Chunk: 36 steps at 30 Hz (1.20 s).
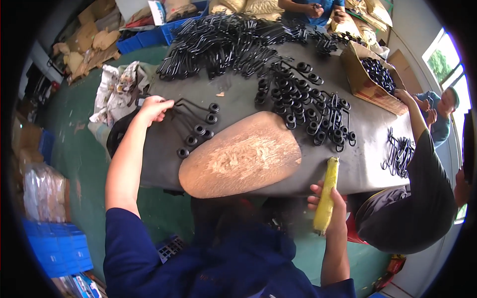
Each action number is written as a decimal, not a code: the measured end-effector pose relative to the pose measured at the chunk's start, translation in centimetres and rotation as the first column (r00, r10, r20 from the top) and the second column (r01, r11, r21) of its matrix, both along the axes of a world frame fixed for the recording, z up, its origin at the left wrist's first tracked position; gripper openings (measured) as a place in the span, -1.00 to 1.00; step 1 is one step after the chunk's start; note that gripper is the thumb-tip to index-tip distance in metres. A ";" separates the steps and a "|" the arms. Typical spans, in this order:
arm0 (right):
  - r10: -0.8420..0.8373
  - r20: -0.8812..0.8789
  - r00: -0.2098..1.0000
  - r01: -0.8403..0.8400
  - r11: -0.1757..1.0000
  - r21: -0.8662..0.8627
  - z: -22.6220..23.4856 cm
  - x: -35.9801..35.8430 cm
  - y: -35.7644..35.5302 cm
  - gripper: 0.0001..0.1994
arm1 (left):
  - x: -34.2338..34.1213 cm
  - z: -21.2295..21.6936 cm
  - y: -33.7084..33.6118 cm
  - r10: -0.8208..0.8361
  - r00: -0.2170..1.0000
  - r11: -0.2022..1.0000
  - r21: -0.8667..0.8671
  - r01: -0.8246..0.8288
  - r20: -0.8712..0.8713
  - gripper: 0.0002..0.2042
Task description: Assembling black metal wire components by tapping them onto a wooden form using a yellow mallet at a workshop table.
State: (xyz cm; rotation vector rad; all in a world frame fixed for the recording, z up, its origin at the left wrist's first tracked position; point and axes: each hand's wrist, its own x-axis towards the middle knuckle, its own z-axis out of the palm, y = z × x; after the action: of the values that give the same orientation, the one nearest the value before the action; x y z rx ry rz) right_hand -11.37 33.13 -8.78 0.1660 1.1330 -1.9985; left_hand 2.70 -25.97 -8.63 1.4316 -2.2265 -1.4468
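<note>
The left grip [155,109] pinches a bent black rod [196,105]. The right grip [339,209] holds a yellow cylinder [326,201]; between lies a wooden board [243,156].

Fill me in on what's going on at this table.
The person's left hand is at the ends of a few bent black rods; whether it grips one is unclear. The right hand holds a yellow bar just off the near edge. A worn wooden board lies between them. To the right, a co-worker's hand is at a carton of small black parts.
</note>
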 end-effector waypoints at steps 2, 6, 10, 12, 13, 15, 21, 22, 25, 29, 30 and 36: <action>-0.007 -0.022 1.000 0.006 1.000 -0.022 -0.7 -1.2 0.4 -0.52 | -0.7 0.6 0.1 -0.059 0.981 0.846 -0.511 0.148 0.187 -0.59; -0.083 -0.062 0.995 0.087 0.994 0.062 -2.0 -1.9 -0.3 -0.49 | -8.4 2.1 1.8 -0.205 0.977 0.733 -0.654 0.188 0.051 -0.55; -0.079 -0.089 0.993 0.087 0.992 0.091 -2.2 -2.1 -0.2 -0.48 | -19.8 4.7 10.3 -0.384 0.823 0.921 -0.120 0.369 -0.419 -0.81; -0.082 -0.057 0.995 0.085 0.994 0.063 -2.5 -2.3 -0.1 -0.48 | -25.4 4.0 12.5 -0.369 0.838 0.928 -0.103 0.359 -0.402 -0.84; -0.075 -0.059 0.995 0.079 0.995 0.054 -2.7 -2.4 -0.1 -0.49 | -28.0 2.8 12.8 -0.325 0.865 0.945 -0.155 0.286 -0.383 -0.79; -0.074 -0.056 0.996 0.075 0.997 0.029 -3.2 -2.4 0.1 -0.49 | -32.1 1.4 12.9 -0.207 0.970 0.965 -0.190 0.181 -0.126 -0.71; -0.064 -0.100 0.993 0.067 0.998 0.020 -2.6 -2.5 -0.1 -0.50 | -35.2 -0.8 12.8 -0.145 0.987 0.989 -0.008 0.145 -0.067 -0.84; -0.059 -0.103 0.993 0.062 0.998 0.028 -2.5 -2.6 -0.1 -0.50 | -34.9 0.0 13.3 -0.134 0.980 0.980 0.130 0.153 -0.146 -0.87; -0.039 -0.106 0.994 0.042 0.999 0.031 -2.6 -2.8 0.3 -0.50 | -34.1 0.4 13.6 -0.085 0.959 0.967 0.211 0.145 -0.269 -0.88; -0.024 -0.098 0.995 0.025 1.000 0.014 -2.1 -2.8 0.0 -0.50 | -31.1 0.2 14.9 -0.028 0.918 0.971 0.207 0.119 -0.395 -0.89; -0.017 -0.098 0.995 0.019 1.000 0.016 -2.1 -2.8 0.1 -0.50 | -30.6 0.7 15.9 -0.035 0.918 0.970 0.208 0.127 -0.394 -0.89; -0.050 -0.137 0.989 0.051 0.999 0.000 -2.4 -2.4 0.3 -0.50 | -28.7 3.5 21.5 -0.128 0.729 0.974 0.053 0.220 -0.673 -0.67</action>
State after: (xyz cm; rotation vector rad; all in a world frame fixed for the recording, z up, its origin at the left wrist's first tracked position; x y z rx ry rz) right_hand -13.73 33.43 -11.14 0.0598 1.2297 -2.0790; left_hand -25.99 -4.48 -5.17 0.5563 -1.8413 -1.8177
